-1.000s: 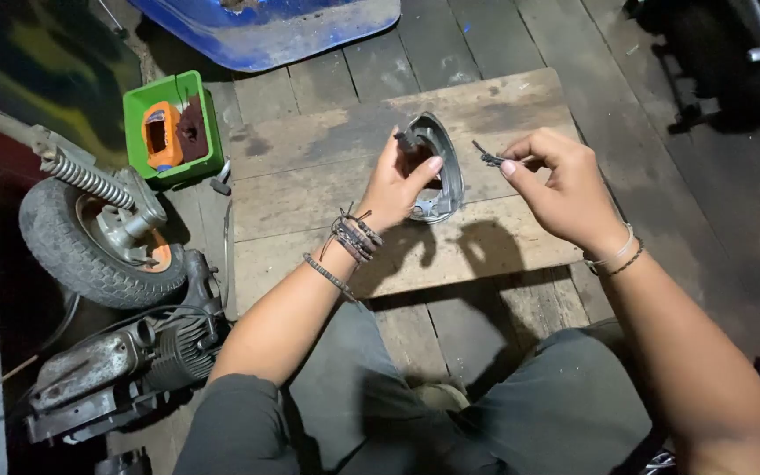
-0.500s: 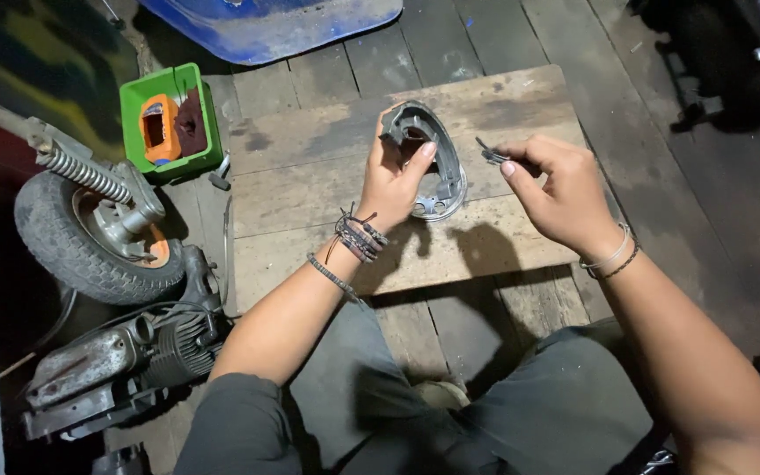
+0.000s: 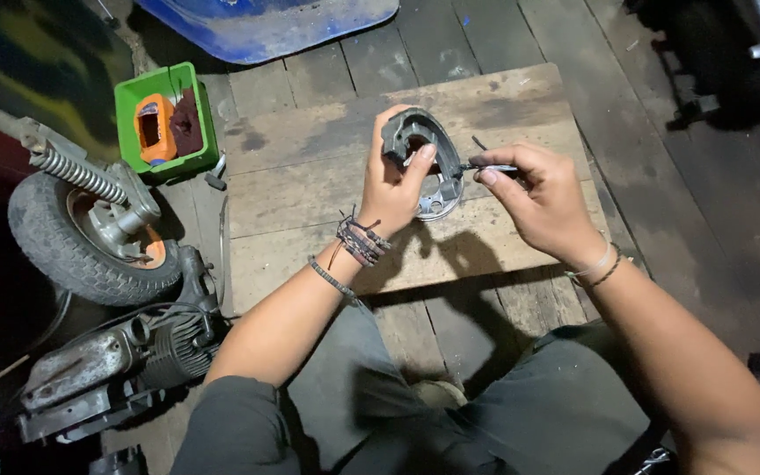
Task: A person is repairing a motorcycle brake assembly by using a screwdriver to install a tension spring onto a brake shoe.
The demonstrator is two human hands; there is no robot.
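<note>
Over wood board [image 3: 327, 176], my left hand [image 3: 393, 189] grips brake shoe assy [image 3: 424, 163] upright, exposing it; right hand [image 3: 543, 198] pinches thin tool [image 3: 494, 166] at its edge.

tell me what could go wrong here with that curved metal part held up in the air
The left hand pinches the curved metal part by one edge above the wooden board; a slip could drop it. The right hand works a thin tool close to the left thumb, so it might jab the thumb.
</note>
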